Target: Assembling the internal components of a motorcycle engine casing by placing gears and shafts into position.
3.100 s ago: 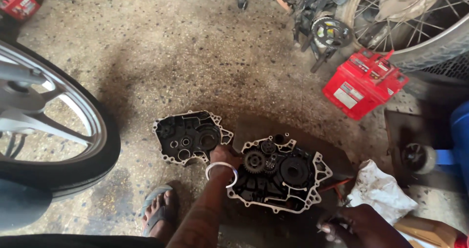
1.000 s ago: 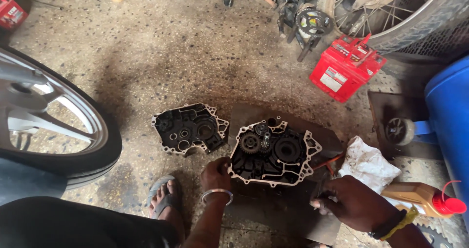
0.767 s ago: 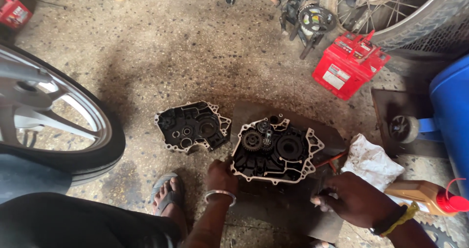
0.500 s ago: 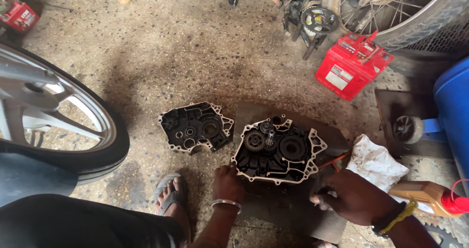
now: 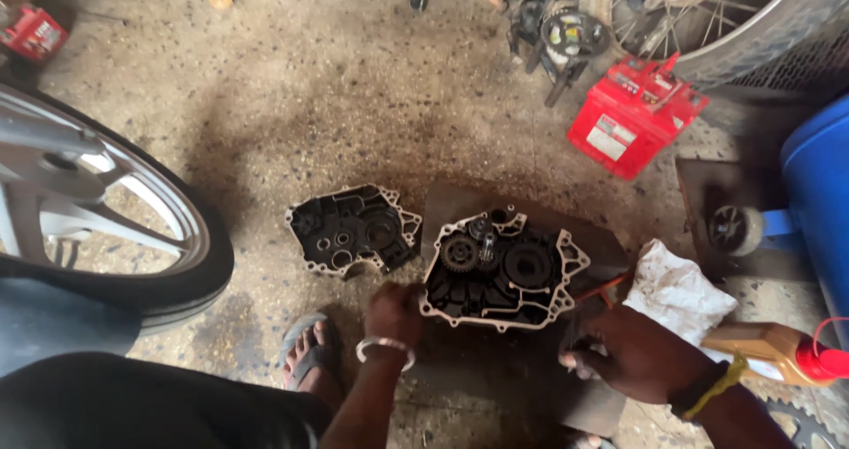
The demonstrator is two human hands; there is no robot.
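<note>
We grip the geared case (image 5: 502, 268), on its mat right of the empty case (image 5: 354, 230), left hand (image 5: 395, 312) fingers closed on its near-left corner. Right hand (image 5: 632, 352) rests curled, seemingly empty; steadying both sides looks wise.

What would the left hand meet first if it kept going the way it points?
The left hand points up and slightly right; it looks already at the lower left corner of the engine case half holding gears, so it would likely meet that first, though actual contact is unclear.
</note>
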